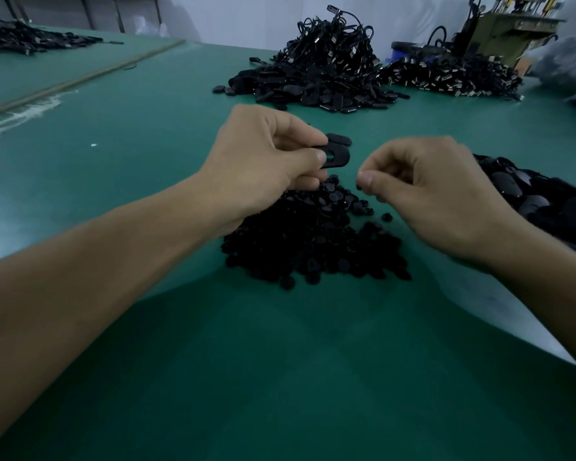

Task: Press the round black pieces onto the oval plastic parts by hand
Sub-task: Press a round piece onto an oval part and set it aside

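My left hand (266, 161) pinches a black oval plastic part (338, 156) between thumb and fingers, above the table; a small hole shows near my thumb tip. A second oval part (340, 139) shows just behind it. My right hand (426, 194) is a short way to the right, fingers curled, its thumb and forefinger pinching a small round black piece (359, 186) that is mostly hidden. Below both hands lies a heap of round black pieces (313, 241) on the green table (280, 361).
A pile of oval black parts (539, 201) lies at the right under my right wrist. Farther back sit a big heap of oval parts with cables (320, 74) and a row of cable connectors (453, 74). Another dark pile (24, 38) is far left.
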### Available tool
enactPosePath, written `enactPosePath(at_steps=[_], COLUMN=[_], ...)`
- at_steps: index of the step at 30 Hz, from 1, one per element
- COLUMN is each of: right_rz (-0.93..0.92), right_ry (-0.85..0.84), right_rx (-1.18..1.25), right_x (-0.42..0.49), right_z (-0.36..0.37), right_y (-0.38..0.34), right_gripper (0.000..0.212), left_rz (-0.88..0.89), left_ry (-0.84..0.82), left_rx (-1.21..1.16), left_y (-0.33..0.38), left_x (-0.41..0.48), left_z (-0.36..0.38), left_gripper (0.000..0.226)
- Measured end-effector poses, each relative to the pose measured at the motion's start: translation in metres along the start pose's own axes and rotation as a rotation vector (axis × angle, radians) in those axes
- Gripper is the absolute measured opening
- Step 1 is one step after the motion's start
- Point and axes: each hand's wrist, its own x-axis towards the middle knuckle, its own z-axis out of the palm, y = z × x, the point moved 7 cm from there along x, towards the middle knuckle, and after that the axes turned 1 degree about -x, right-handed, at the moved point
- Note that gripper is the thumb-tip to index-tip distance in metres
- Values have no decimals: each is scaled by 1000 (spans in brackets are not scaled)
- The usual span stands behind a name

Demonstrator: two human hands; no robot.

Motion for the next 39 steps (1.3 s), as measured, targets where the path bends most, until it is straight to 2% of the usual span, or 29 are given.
enactPosePath(at_steps=[6,14,25,34,39], right_rz=[19,16,3,11,-31], right_ry=[120,119,167,180,191], right_rx=[256,300,246,220,147], right_x=[-1,-1,-3,-4,-6], right_z=[-15,-13,-13,-12,-14], right_y=[-3,-5,-12,-15,-20], right_gripper=[14,15,14,15,29], left_rz=[-5,33,108,154,229], left_ry=[-27,-77,-99,-94,-81], left_rx=[-4,-33,-11,106,225], left_y=[1,7,13,13,18], left_x=[-2,-6,-8,-7,-8], left_z=[3,10,16,17,19], left_gripper=[18,18,21,24,19])
